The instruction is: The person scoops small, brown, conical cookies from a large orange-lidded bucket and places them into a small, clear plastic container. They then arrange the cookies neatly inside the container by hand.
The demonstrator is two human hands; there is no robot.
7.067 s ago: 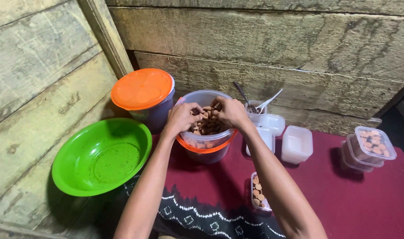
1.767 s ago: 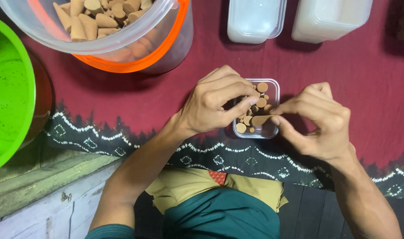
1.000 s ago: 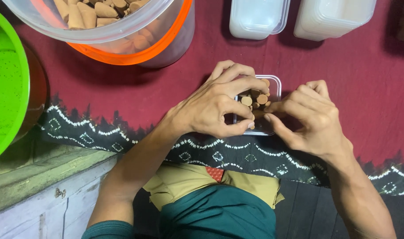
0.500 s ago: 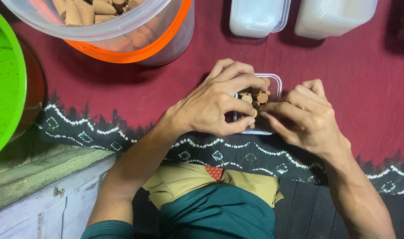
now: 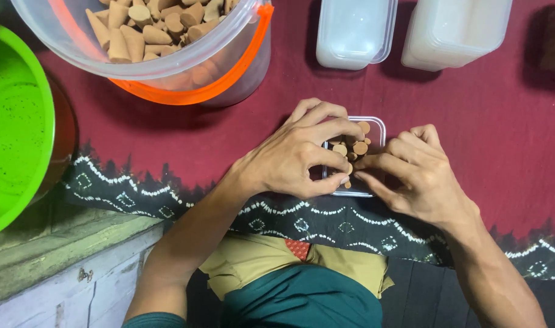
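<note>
Head view, both hands (image 5: 356, 167) curled over small clear box (image 5: 375, 124), fingertips meeting

Bare forearms, teal sleeve (image 5: 156, 319) at the left elbow, teal and mustard clothing (image 5: 302, 285).

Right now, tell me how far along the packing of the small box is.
Done: brown cones already lie in the small clear box. In hand: the left hand and right hand both have fingers in the box, arranging cones. Left: the bucket holds many more cones, and two tubs wait behind.
</note>
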